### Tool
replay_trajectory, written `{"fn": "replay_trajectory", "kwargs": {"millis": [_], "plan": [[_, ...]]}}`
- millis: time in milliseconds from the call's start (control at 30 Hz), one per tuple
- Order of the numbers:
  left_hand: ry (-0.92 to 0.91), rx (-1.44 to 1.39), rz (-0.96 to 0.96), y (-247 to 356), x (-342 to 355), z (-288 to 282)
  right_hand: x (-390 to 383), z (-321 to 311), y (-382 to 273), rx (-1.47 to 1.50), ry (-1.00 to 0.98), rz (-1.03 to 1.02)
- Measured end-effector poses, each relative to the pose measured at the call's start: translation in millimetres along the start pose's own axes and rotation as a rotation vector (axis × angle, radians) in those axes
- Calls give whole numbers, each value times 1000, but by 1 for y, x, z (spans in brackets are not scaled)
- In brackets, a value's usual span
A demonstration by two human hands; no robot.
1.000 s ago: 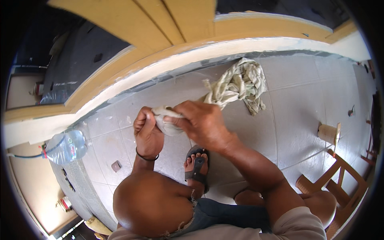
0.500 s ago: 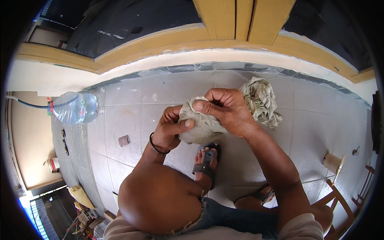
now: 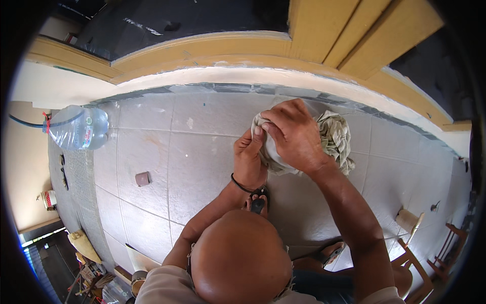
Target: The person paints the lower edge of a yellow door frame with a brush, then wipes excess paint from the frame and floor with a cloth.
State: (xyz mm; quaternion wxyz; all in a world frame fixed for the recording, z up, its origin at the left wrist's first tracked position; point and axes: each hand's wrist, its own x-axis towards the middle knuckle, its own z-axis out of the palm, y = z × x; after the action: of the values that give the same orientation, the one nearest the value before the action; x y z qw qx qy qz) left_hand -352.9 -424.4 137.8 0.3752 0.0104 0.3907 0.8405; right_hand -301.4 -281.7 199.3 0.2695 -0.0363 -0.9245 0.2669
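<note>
My left hand [image 3: 248, 157] grips a pale, crumpled cloth [image 3: 271, 154] from the left side, its thumb raised along the upper edge. My right hand [image 3: 296, 139] pinches that upper edge from above, close to the left thumb, covering much of the cloth. A greenish-white rag heap [image 3: 334, 137] lies on the tiled floor just behind and to the right of my hands; whether it joins the held cloth I cannot tell. My bare knee [image 3: 235, 253] is raised below my hands, and a sandalled foot [image 3: 257, 202] shows past it.
A water jug [image 3: 76, 126] with a blue hose lies at left, near a small brown square piece [image 3: 143, 178]. A roll on a stick [image 3: 407, 220] and wooden chairs [image 3: 443, 248] are at right. Yellow frames [image 3: 314, 30] run along the back wall; assorted items [image 3: 86, 263] sit lower left.
Both hands and the cloth have moved right, in front of the rag heap, and the right hand now covers more of the cloth. The view has shifted, and the knee appears nearer the middle.
</note>
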Motion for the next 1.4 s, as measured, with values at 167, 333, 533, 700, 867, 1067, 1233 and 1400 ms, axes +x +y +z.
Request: {"fn": "replay_trajectory", "kwargs": {"millis": [167,333,533,700,867,1067,1233,1400], "plan": [[264,3,310,35,45,-35,3,-38,32,319,-409,342],[256,-215,378,88,64,-9,-60,-33,53,59,-546,292],[269,-134,277,50,82,-12,-66,38,45,-227,-148,51],[392,-93,556,42,121,7,-113,63,57,-38,-450,160],[500,-91,726,47,144,14,-129,40,39,128,-383,205],[491,-14,842,44,159,11,-149,24,49,170,-322,226],[430,199,929,15,168,19,-149,33,43,196,-324,255],[347,108,956,37,169,1,-140,33,42,197,-354,206]]}}
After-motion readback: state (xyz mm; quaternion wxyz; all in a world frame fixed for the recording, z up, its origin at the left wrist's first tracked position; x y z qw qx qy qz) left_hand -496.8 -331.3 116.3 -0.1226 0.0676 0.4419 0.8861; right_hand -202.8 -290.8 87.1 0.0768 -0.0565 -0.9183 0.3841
